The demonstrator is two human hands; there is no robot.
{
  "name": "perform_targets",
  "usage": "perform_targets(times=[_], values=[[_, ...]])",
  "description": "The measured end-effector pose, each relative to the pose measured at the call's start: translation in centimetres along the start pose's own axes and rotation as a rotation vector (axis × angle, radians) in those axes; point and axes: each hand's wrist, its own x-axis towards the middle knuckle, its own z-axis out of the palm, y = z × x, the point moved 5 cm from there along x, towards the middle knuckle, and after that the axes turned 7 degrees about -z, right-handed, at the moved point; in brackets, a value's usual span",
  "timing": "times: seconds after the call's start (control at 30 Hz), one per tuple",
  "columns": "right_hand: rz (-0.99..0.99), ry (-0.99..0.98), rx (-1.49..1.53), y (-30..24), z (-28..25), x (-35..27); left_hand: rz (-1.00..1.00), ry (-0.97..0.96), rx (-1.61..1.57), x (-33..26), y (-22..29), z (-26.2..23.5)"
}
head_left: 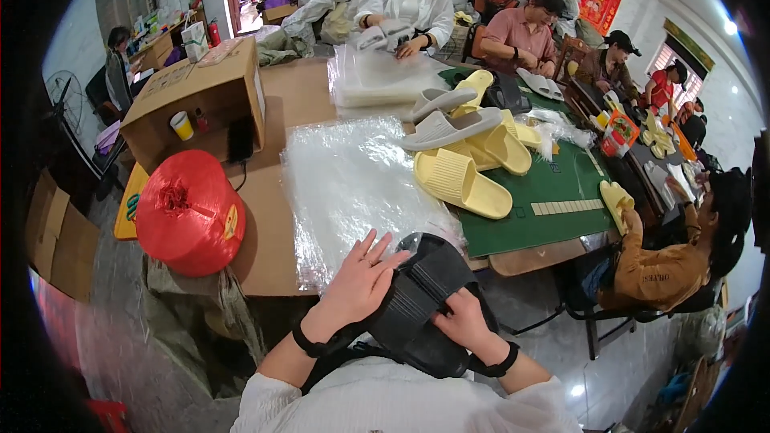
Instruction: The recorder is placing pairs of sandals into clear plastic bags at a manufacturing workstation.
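Note:
A pair of black slide slippers (433,282) with ribbed straps lies close in front of me at the near table edge, one overlapping the other. My left hand (362,282) rests along their left side with its fingers stretched out, the fingertips over the clear plastic bags (345,184). From the right, my right hand (467,319) grips a slipper by its strap, and its fingertips are partly hidden under the strap. Past the bags, yellow slippers (463,183) and grey slippers (451,128) lie in a loose heap on a green mat (513,228).
A big roll of red plastic twine (190,212) stands at the left table edge, before an open cardboard box (196,72) holding a yellow cup (182,125). Several co-workers sit or stand around the table. One at the right holds a yellow slipper (616,202).

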Motion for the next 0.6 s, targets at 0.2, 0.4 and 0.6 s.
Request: perform_targets(times=[0.2, 0.4, 0.6], values=[[0.019, 0.094, -0.014, 0.6, 0.0, 1.7, 0.134, -0.018, -0.015, -0.4, 1.9, 1.4], [-0.068, 0.251, 0.048, 1.1, 0.9, 4.1, 0.231, -0.085, -0.095, -1.6, 3.1, 1.7], [-0.327, 0.174, -0.052, 1.0, 4.3, 5.9, 0.355, -0.216, -0.181, -1.7, 4.0, 1.2]])
